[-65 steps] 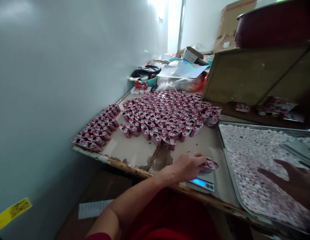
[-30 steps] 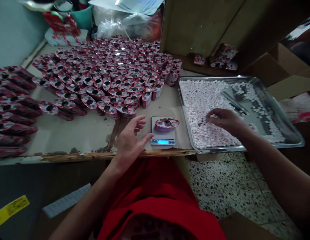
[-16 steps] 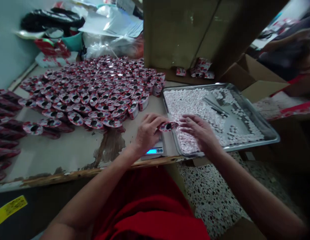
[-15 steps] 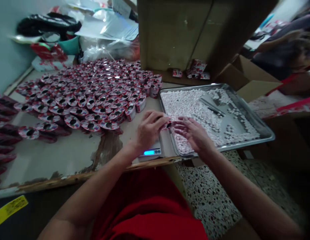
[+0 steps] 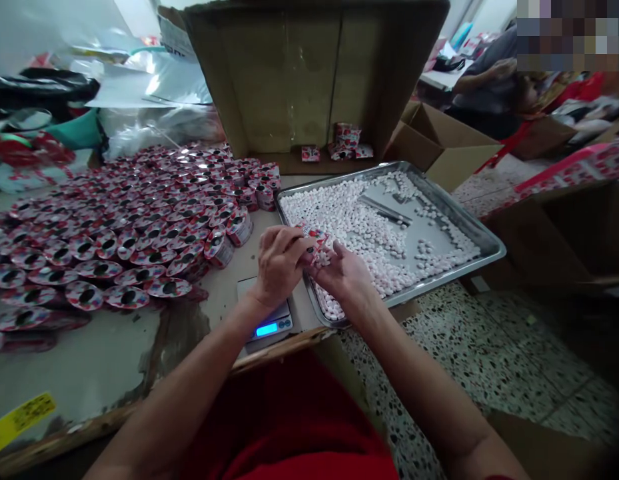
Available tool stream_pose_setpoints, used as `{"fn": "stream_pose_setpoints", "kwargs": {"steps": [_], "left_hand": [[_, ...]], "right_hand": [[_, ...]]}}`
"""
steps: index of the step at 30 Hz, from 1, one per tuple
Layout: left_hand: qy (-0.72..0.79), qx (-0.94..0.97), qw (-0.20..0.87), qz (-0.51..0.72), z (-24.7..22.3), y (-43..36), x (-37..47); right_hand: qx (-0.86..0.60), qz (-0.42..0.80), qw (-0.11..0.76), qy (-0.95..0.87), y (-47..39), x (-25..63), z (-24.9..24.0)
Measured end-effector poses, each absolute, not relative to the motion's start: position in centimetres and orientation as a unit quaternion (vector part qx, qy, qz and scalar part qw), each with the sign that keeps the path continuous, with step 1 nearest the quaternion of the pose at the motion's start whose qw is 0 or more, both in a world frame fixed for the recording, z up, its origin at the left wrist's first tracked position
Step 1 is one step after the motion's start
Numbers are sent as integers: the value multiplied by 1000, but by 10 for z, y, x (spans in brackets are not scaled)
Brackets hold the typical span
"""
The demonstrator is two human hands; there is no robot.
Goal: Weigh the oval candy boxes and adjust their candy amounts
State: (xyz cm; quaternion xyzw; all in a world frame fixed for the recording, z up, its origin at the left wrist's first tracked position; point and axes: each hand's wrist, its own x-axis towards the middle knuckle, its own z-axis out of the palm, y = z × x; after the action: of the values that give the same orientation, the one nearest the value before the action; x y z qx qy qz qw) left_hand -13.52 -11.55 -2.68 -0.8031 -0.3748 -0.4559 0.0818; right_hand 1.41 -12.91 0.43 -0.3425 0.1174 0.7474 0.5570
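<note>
My left hand point(image 5: 280, 261) grips a small red-and-white packet point(image 5: 316, 241), tilted towards my other palm. Under the packet, my right hand point(image 5: 343, 268) is turned palm up with a few white pieces lying on its fingers. Both hands are over the near left corner of a metal tray point(image 5: 442, 285) that holds many small white pieces point(image 5: 329, 205). Partly hidden below my left wrist is a digital scale point(image 5: 266, 329) with a lit blue display. Rows of upright, open-topped red-and-white packets point(image 5: 152, 257) stand on the table to the left.
A large cardboard box point(image 5: 309, 80) lies open behind the tray, with several packets inside. Another open carton point(image 5: 442, 143) is at the back right. A person point(image 5: 489, 80) is farther back. Plastic bags point(image 5: 159, 130) lie at the back left.
The camera view has turned right. My left hand has tipped the packet over my right hand, which has turned palm up and now carries white pieces.
</note>
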Motion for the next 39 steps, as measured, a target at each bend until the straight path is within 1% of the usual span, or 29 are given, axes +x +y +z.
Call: {"fn": "stream_pose_setpoints", "kwargs": {"steps": [2, 5, 8, 10, 12, 16, 20, 23, 27, 29, 32, 34, 39], "left_hand": [[-418, -766, 11, -489, -29, -118, -134], [-479, -685, -125, -535, -26, -129, -143], [-520, -613, -249, -540, -22, -153, -167], [-546, -588, -292, -521, -22, -173, -187], [-573, -573, -304, -501, -28, -192, -205], [-598, -581, -301, -463, -48, -215, -224], [-605, -610, -222, -461, -58, -225, -232], [-610, -608, -169, -479, -47, -240, -242], [-625, -584, -168, -491, -25, -269, -259], [-637, -566, -153, -500, -14, -280, -266], [-652, -543, -75, -524, -2, -288, -273], [-653, -544, -43, -525, 3, -288, -276], [-658, -551, -34, -512, 7, -282, -278]], "right_hand": [[-353, 741, 558, 121, -130, 14, 5], [-377, 746, 539, 104, -133, 18, 7], [-389, 755, 526, 47, -137, 33, 9], [-371, 764, 527, -14, -136, 47, 9], [-356, 773, 520, -77, -134, 60, 8], [-401, 763, 486, -145, -130, 70, 7], [-413, 774, 448, -171, -138, 64, 13], [-418, 761, 461, -184, -142, 64, 20], [-455, 714, 472, -245, -141, 75, 20], [-478, 703, 453, -269, -140, 78, 19], [-502, 700, 422, -284, -141, 71, 21], [-501, 701, 403, -309, -142, 59, 29], [-472, 721, 353, -364, -142, 18, 53]]}}
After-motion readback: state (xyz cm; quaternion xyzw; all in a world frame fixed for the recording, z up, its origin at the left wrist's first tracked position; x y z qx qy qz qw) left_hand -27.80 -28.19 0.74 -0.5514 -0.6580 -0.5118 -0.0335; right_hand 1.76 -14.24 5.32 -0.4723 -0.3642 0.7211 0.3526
